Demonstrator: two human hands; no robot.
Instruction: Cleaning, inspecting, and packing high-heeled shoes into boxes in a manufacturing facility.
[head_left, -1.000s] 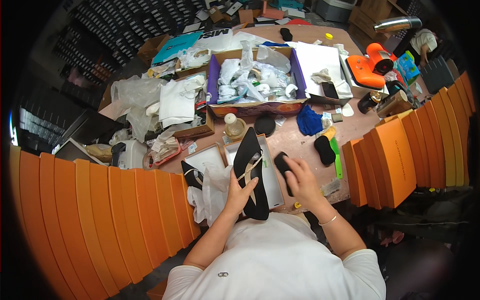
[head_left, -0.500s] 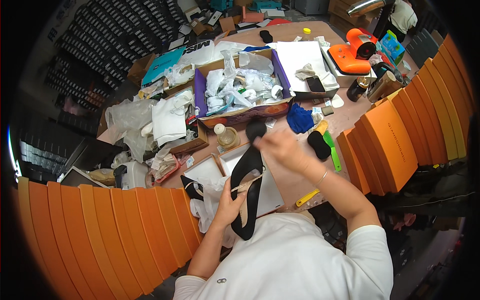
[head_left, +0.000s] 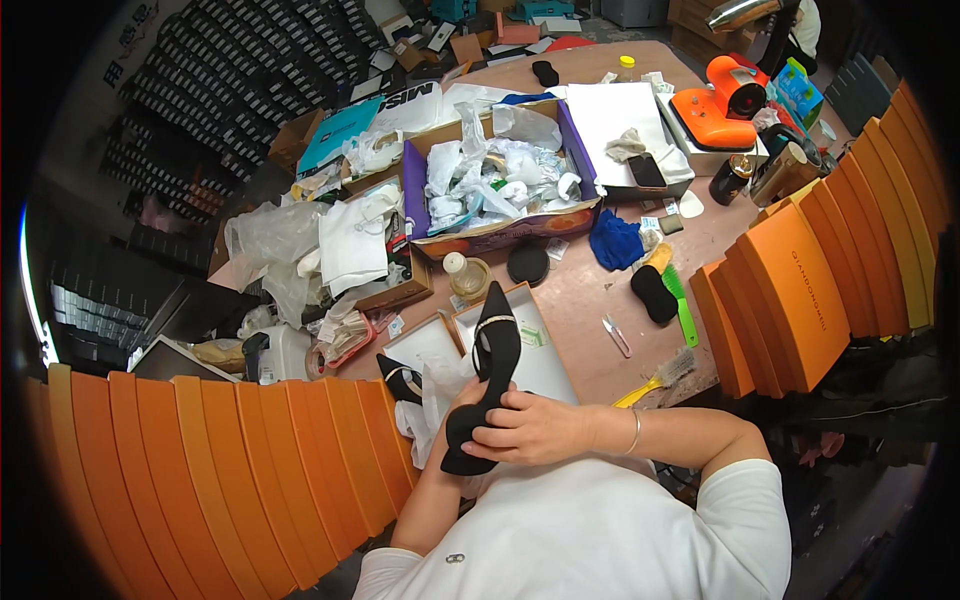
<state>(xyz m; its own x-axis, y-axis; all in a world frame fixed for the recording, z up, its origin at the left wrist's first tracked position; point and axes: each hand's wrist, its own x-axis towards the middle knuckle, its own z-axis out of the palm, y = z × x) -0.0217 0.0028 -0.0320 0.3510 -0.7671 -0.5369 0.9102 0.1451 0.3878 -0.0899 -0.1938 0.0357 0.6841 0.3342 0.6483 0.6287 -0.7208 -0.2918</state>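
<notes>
My left hand (head_left: 461, 402) grips a black pointed-toe shoe (head_left: 500, 350) from behind, mostly hidden by it. The toe points away from me, and a pale strap crosses the opening. My right hand (head_left: 537, 428) is closed on a black, soft-looking pad (head_left: 464, 424), pressed against the shoe's heel end near my chest. Where pad and shoe meet is hard to make out. Just beyond the toe lies an open shoe box (head_left: 560, 375) with a white inside. A second black shoe (head_left: 398, 376) rests to the left beside crumpled white wrapping (head_left: 436, 392).
A round black tin (head_left: 528, 265) and a bottle (head_left: 466, 275) stand beyond the box. To the right lie another black pad (head_left: 655, 294), a green comb (head_left: 683, 310) and a yellow brush (head_left: 655, 382). Orange boxes (head_left: 250, 470) flank both sides. A purple carton (head_left: 500, 235) holds wrapping.
My right hand has come back from beside the round tin to the shoe. The shoe has swung round, its toe now pointing away. The yellow brush and a small knife now show.
</notes>
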